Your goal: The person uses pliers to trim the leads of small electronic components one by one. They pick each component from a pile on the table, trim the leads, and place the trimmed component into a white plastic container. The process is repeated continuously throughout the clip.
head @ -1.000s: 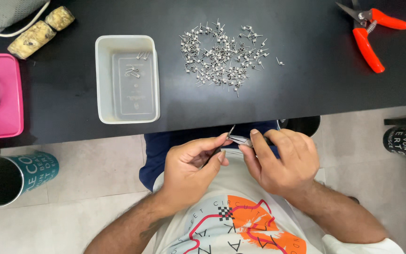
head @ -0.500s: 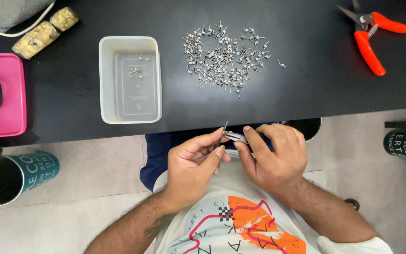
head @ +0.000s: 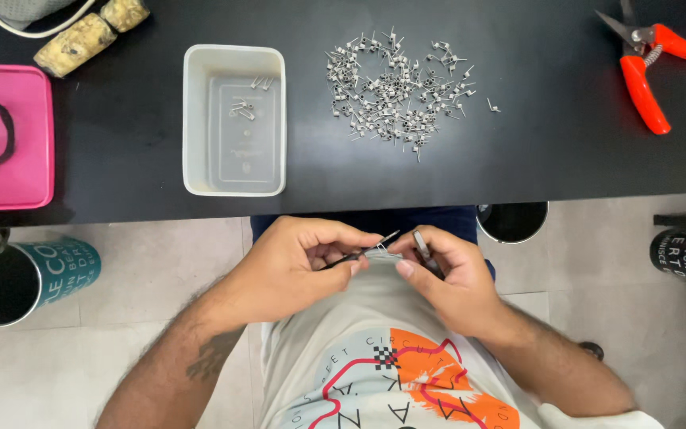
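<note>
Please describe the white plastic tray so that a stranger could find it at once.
Look at the black table. The tray sits left of the heap of small metal coils and right of the pink box. It alone is white, rectangular and open, holding only a few coils.

Head camera looks straight down, close above hands [head: 375, 266].
</note>
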